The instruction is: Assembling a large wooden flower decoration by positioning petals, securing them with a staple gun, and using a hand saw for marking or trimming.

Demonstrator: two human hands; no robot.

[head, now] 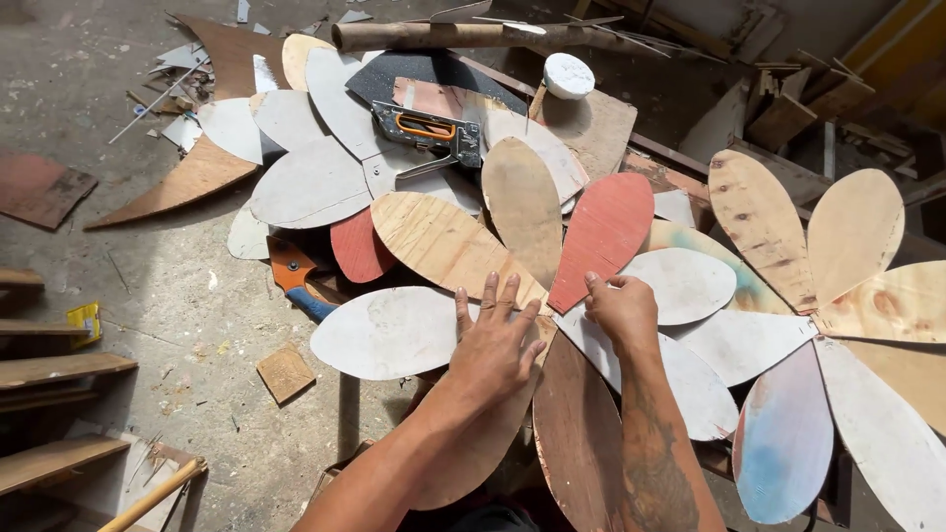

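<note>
Left hand flat, fingers spread, pinning the plywood petals in place; right hand pinches the red petal tip, aligning it.

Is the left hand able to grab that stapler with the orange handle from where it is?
Probably yes: the stapler lies uncovered on the petals beyond the left hand, nothing standing between, though it looks a fair stretch forward.

pretty bright daylight all over, seems to come from the upper left since the floor there looks washed out and pale. soft shadows sit under the petal boards and the forearms. top right corner goes dim. focus is sharp mid-frame, slight wide-angle stretch near the edges, no real blur.
</note>
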